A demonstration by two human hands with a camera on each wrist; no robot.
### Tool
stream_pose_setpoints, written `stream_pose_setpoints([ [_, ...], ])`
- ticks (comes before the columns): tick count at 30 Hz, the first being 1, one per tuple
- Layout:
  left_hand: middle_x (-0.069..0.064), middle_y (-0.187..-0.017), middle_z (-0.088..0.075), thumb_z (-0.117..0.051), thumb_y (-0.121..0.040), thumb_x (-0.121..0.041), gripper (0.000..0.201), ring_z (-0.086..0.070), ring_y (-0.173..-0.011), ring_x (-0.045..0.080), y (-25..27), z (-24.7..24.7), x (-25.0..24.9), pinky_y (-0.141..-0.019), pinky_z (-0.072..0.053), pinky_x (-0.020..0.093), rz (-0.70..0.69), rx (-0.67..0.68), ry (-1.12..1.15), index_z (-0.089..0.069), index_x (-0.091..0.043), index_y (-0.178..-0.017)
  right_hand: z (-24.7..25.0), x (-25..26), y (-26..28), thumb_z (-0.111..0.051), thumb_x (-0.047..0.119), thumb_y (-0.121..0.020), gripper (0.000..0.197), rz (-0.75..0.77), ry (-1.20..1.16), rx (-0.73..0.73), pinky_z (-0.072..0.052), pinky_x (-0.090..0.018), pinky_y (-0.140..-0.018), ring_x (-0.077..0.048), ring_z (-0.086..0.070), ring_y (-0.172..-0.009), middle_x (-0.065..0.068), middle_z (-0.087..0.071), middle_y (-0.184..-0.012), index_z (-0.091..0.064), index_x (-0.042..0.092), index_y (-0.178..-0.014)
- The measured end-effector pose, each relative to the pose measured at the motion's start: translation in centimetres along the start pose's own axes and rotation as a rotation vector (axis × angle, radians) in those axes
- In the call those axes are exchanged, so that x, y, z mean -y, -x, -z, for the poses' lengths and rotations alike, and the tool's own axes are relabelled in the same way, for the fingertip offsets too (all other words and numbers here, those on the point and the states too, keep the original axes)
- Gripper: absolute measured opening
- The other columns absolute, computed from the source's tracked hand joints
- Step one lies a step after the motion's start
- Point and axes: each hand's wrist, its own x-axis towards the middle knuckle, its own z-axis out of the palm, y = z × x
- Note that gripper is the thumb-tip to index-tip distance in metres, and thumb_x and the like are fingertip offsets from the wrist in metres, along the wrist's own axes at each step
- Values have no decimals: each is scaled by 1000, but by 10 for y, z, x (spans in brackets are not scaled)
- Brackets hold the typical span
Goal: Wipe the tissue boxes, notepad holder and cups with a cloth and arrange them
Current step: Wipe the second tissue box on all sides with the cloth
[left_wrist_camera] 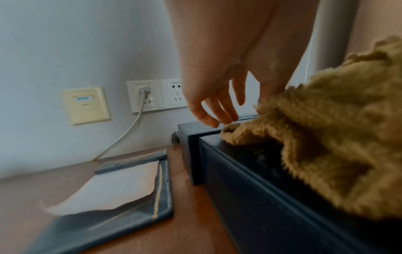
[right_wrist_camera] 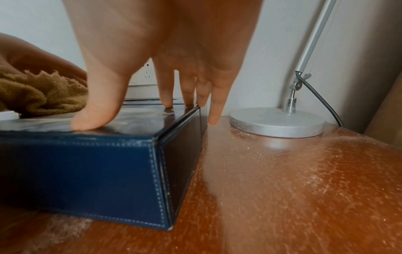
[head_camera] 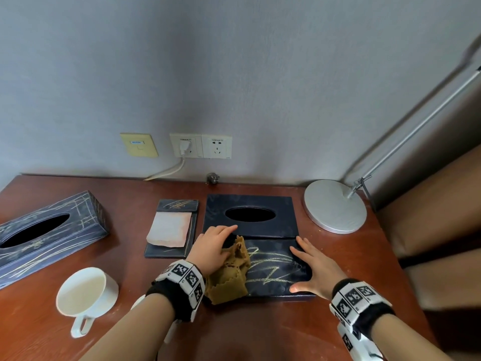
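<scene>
Bare desk lies open nearest the camera; lamp base blocks the right, cup the left.

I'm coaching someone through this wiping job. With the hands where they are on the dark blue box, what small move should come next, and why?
Probably sweep the brown cloth rightward across the box top. The left hand presses the cloth at the box's left edge, while the right hand lies flat on the right side, steadying it; the scribbled top between them looks uncovered.

Black wristbands, checkered marker blocks
</scene>
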Motion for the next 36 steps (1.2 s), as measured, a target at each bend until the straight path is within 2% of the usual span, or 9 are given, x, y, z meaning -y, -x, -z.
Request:
stream_pose_setpoints([
  [4, -5, -136, -47, -47, -90, -4, 58, -36, -129, 16, -10, -3, -4, -106, -32, 34, -99, 46, -1, -38, -31, -141, -1, -2, -1, -68, 57, -71, 98, 3, 12, 9, -17, -29, -116, -3, 8, -143, 17, 10, -155, -13, 33, -147],
  [8, -6, -103, -63, -55, -86, -6, 29, -56, -104, 14, -16, -2, 1, -89, -44, 27, -103, -33, 39, -67, -27, -102, -1, -3, -1, -69, 57, -70, 98, 7, 2, 14, -16, -30, -116, -2, 8, -143, 17, 10, -155, -13, 33, -147],
  [11, -12, -82, -64, -62, -81, -2, 29, -60, -80, 3, -18, 11, 5, -75, -48, 16, -16, -223, 308, -66, -30, -76, -1, -4, -2, -70, 56, -70, 98, 4, -24, 15, -16, -30, -117, -1, 8, -142, 19, 9, -154, -14, 33, -147],
  [17, -1, -87, -69, -59, -86, 3, 32, -64, -85, 10, -16, 48, 10, -79, -52, 23, 42, -8, 675, -68, -27, -87, -2, -6, -2, -71, 56, -69, 98, 7, -50, 15, -17, -31, -118, 3, 10, -139, 22, 9, -153, -15, 34, -147],
  [21, 0, -82, -67, -48, -86, 10, 36, -61, -71, -1, -8, 57, 5, -65, -47, 12, 23, 91, 753, -69, -18, -82, -2, -5, -2, -71, 54, -69, 98, 0, -55, 18, -18, -32, -118, 0, 8, -142, 22, 9, -152, -15, 34, -147],
  [26, -4, -90, -72, -49, -85, -23, 25, -65, -84, 18, 20, 34, -3, -82, -52, 32, -62, 321, 386, -70, -34, -77, -2, -5, -3, -71, 56, -69, 98, 1, -56, 19, -19, -33, -118, 2, 8, -141, 26, 12, -148, -15, 35, -146],
  [29, -13, -97, -67, -49, -95, -29, 10, -64, -84, 12, 28, 13, -4, -79, -52, 31, -115, 98, 175, -51, -33, -104, -3, -6, -3, -71, 55, -69, 98, 1, -52, 18, -19, -32, -117, 8, 11, -134, 22, 9, -153, -15, 35, -147],
  [33, -7, -124, -58, -48, -77, -62, 55, -58, -114, 16, 39, -18, 0, -83, -56, 33, -310, 3, -218, -56, -32, -121, -3, -7, -3, -71, 55, -69, 97, 9, -53, 12, -18, -32, -117, 9, 11, -132, 21, 8, -154, -16, 34, -147],
  [36, -6, -131, -59, -73, -50, -70, 94, -59, -118, 16, 42, -38, 6, -86, -54, 36, -312, 90, -393, -44, -32, -132, -3, -7, -3, -71, 54, -69, 97, 11, -62, 10, -18, -31, -117, 8, 11, -134, 21, 8, -154, -16, 34, -146],
])
